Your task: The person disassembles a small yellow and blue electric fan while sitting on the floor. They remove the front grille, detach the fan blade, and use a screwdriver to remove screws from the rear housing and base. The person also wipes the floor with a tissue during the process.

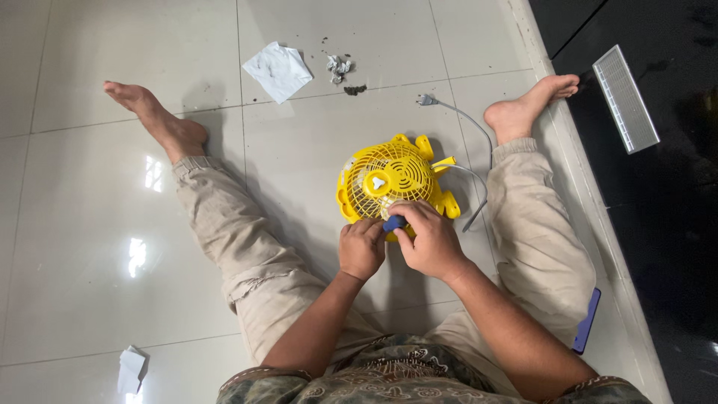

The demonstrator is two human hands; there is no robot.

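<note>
Both hands close at the yellow fan's (389, 183) near edge: the right hand (428, 239) has its grip pinched on a small blue piece (394, 222), the left hand (361, 248) curled beside it. The fan lies on the floor (90, 224) between the legs, its cord (471, 123) trailing away.

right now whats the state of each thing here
yellow fan: lying flat on the floor, grille up, between the legs
blue-handled tool: gripped at the fan's near edge
left hand: closed, against the tool
right hand: closed round the tool's handle
power plug: unplugged, loose on the tile
white tissue: unfolded, flat on the floor
crumpled scrap: balled up, dark crumbs beside it
</note>
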